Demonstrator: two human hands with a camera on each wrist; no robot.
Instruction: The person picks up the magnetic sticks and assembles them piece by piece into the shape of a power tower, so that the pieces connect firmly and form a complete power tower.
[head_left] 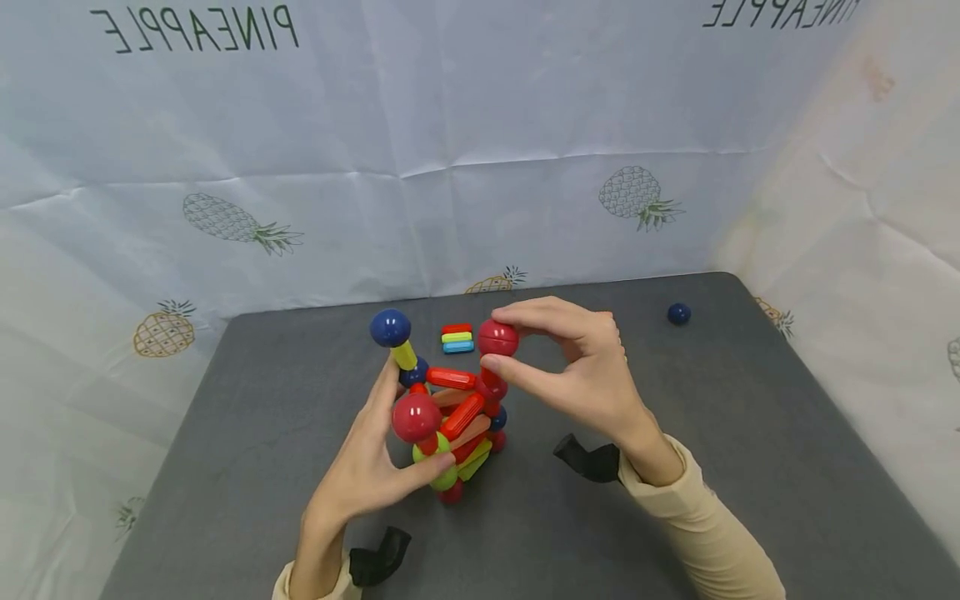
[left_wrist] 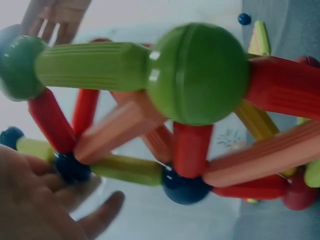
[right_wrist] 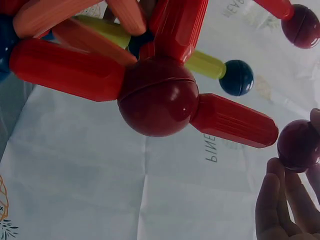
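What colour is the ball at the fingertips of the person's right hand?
Red; the ball at the right hand shows best in the head view.

Left hand (head_left: 367, 475): fingers largely hidden behind the rod-and-ball structure (head_left: 462, 417) in the head view; cut off by the left and bottom edges in the left wrist view.
Rod-and-ball structure: lower levels partly covered by upper rods in the head view; cut off at the right edge in the left wrist view.
Right hand (head_left: 581, 371): rear fingers mostly hidden in the head view.
Held red ball (head_left: 498, 337): cut off by the right edge in the right wrist view.
Top red rod (right_wrist: 235, 121): partly masked by the right thumb in the head view; seating against the held ball cannot be told.
Sleeves (head_left: 712, 525): cut off by the bottom edge.
Upper-right lettering (head_left: 780, 12): clipped by the top edge.
Table (head_left: 225, 433): near edge out of frame.
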